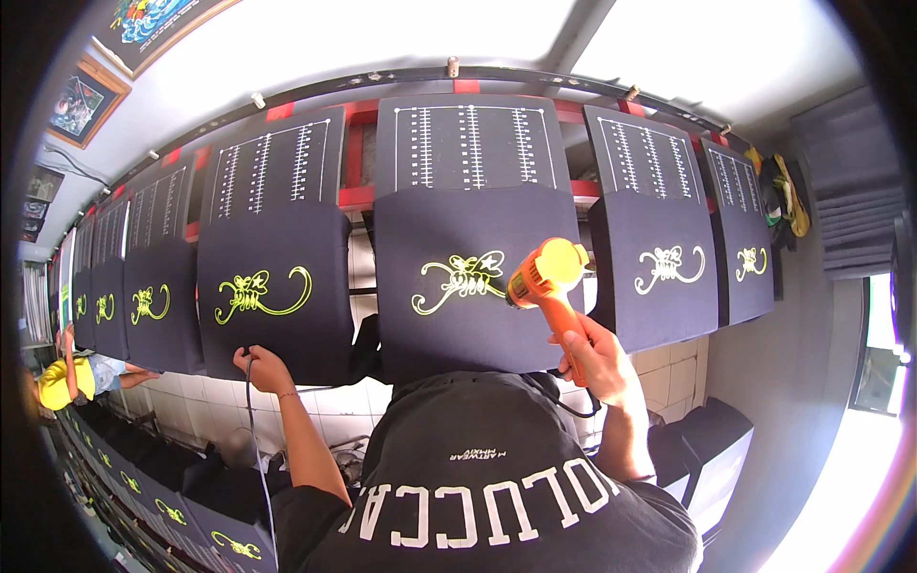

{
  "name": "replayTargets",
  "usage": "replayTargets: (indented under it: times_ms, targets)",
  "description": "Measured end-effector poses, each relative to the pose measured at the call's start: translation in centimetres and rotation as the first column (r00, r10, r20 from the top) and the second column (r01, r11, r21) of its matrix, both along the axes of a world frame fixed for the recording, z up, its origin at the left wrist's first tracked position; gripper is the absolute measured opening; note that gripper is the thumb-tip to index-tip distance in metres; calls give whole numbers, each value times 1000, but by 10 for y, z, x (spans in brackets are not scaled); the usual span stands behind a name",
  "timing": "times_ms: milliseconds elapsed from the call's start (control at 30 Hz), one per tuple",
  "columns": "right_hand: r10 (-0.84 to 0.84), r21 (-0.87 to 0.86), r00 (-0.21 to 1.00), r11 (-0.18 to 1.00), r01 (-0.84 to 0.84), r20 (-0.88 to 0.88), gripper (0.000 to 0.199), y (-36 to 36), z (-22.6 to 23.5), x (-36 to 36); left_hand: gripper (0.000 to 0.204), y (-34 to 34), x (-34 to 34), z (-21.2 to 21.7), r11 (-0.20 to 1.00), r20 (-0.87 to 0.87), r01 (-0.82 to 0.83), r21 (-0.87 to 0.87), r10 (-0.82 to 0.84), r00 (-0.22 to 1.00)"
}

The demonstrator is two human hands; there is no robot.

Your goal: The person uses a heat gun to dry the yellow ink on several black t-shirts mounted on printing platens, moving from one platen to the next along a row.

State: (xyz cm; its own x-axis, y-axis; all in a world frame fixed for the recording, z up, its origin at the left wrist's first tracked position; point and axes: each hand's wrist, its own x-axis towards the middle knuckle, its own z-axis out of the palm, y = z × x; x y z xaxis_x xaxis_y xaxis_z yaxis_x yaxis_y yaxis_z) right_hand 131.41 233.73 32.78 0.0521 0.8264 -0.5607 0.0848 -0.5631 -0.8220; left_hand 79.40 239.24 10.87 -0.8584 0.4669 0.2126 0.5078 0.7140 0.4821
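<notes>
My right hand is wrapped round the handle of an orange heat gun. Its nozzle points left, close over the right end of the yellow-green print on a dark shirt. That shirt is stretched over the middle printing board. My left hand is closed on a thin grey cord at the front edge of the neighbouring dark shirt on the left. The cord hangs down past my left forearm.
Several more boards with printed dark shirts stand in a row on a red frame. A person in yellow is at the far left. Another row of printed dark shirts lies behind me at lower left. Dark cloth hangs at the right.
</notes>
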Motion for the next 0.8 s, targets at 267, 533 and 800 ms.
replayTargets:
  times_ms: [267, 533, 800]
  targets:
    - [107, 18, 993, 994, -106, -59, 36, 23, 5, -22, 34, 1, 1, 3, 1000, 25, 9, 4, -9, 1000]
    - [50, 54, 998, 997, -52, 38, 35, 40, -4, -30, 35, -3, -4, 2, 997, 36, 70, -34, -69, 997]
    - [-60, -1, 998, 998, 60, 4, 39, 42, -8, -27, 35, -9, -48, -6, 995, 117, 31, 92, -41, 992]
